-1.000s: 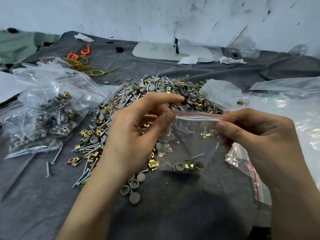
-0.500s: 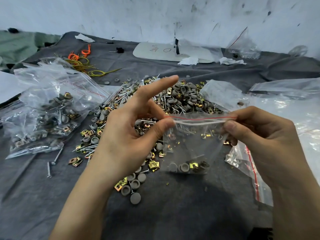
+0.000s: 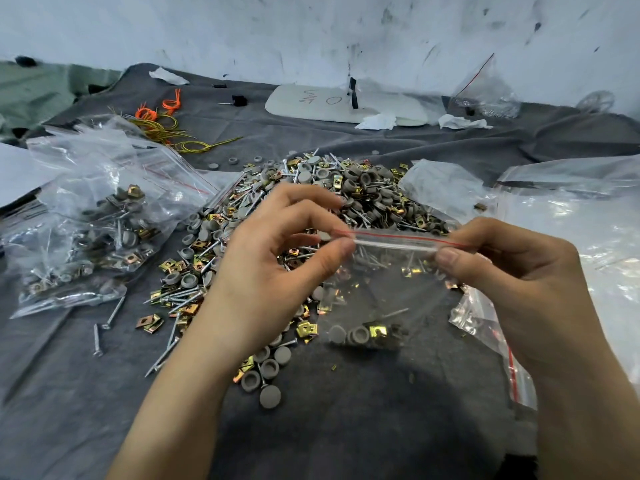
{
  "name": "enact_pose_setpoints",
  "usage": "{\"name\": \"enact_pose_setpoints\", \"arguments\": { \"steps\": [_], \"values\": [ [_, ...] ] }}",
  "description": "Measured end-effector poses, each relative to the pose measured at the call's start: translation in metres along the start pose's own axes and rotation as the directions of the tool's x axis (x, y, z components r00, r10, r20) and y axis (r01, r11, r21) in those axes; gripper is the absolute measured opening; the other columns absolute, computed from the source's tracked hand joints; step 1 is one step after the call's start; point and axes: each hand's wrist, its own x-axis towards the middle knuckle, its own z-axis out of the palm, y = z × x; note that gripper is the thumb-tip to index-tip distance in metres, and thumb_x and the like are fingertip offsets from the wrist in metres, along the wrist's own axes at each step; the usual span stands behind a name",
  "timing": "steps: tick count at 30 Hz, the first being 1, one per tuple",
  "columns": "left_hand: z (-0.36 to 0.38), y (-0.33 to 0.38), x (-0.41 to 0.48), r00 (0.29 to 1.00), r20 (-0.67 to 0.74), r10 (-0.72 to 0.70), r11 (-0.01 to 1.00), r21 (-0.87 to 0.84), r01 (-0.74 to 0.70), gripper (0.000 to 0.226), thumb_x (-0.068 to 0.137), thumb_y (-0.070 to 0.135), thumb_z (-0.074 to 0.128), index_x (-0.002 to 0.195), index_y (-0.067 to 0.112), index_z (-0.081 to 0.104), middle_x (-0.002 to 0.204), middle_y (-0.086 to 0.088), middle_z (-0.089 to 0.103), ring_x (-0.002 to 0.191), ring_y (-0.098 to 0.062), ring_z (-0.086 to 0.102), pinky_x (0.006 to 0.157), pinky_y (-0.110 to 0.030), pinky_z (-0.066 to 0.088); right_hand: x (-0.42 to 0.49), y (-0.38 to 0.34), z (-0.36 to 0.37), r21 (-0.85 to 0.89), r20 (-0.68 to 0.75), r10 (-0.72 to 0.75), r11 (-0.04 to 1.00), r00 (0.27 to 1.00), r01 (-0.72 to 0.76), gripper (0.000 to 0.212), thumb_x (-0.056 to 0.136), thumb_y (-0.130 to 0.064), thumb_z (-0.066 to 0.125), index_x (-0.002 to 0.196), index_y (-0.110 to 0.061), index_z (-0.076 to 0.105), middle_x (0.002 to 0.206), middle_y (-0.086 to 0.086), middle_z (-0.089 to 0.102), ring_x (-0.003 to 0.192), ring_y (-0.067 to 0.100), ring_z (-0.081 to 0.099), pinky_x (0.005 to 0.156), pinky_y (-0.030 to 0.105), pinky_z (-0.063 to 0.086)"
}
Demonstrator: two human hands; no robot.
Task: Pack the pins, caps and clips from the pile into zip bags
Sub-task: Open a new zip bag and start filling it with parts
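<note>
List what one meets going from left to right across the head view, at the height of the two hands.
filled bags → left hand, pinching one end of the seal → zip bag → right hand, pinching the other end → clear plastic at the right edge

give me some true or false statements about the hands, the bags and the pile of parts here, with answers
1. The left hand and right hand each pinch the red-striped top of the small clear zip bag. True.
2. That bag is empty. False: round grey caps and a brass clip lie at its bottom.
3. Several filled clear plastic bags lie left of the loose pile of pins, caps and clips. True.
4. The pile lies on bare wood. False: it lies on a dark grey cloth.
</note>
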Motion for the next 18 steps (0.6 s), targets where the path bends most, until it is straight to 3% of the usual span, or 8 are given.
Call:
{"name": "enact_pose_setpoints", "arguments": {
  "steps": [4,9,13,18],
  "values": [
    [0.001,0.001,-0.001,1.000,-0.019,-0.020,0.998,-0.054,0.018,0.010,0.080,0.025,0.074,0.078,0.027,0.064,0.132,0.012,0.048,0.111,-0.002,0.059,0.085,-0.013,0.048,0.000,0.000,0.001,-0.031,0.007,-0.005,1.000,1.000,0.005,0.005,0.071,-0.036,0.071,0.075,-0.033,0.073,0.064,-0.013,0.062,0.061,0.005,0.054,0.056,0.018,0.043],
    [0.004,0.004,-0.001,0.998,-0.038,-0.053,0.996,-0.074,0.050,0.013,0.082,0.014,0.067,0.077,0.025,0.063,0.136,0.010,0.046,0.112,-0.002,0.059,0.085,-0.015,0.049,0.001,0.000,0.007,-0.029,0.056,-0.010,1.000,0.998,0.012,0.007,0.070,-0.032,0.077,0.077,-0.030,0.074,0.067,-0.011,0.063,0.064,0.003,0.055,0.058,0.014,0.043],
    [0.006,0.005,0.000,0.998,0.002,-0.066,0.996,-0.060,0.066,0.006,0.083,0.015,0.065,0.083,0.021,0.065,0.136,0.007,0.047,0.109,0.000,0.059,0.085,-0.013,0.048,0.001,0.000,0.011,0.022,0.009,-0.004,1.000,1.000,0.004,0.005,0.070,-0.028,0.074,0.071,-0.024,0.072,0.062,-0.006,0.061,0.061,0.005,0.053,0.056,0.015,0.040],
    [0.009,0.006,-0.001,0.999,0.010,-0.045,0.996,-0.073,0.046,0.008,0.085,0.015,0.067,0.083,0.023,0.064,0.134,0.004,0.049,0.118,-0.015,0.059,0.084,-0.015,0.049,0.001,-0.001,0.012,-0.002,0.064,0.005,1.000,0.998,-0.005,0.003,0.075,-0.027,0.074,0.077,-0.026,0.072,0.067,-0.011,0.064,0.063,0.003,0.056,0.058,0.011,0.043]
  ]
}}
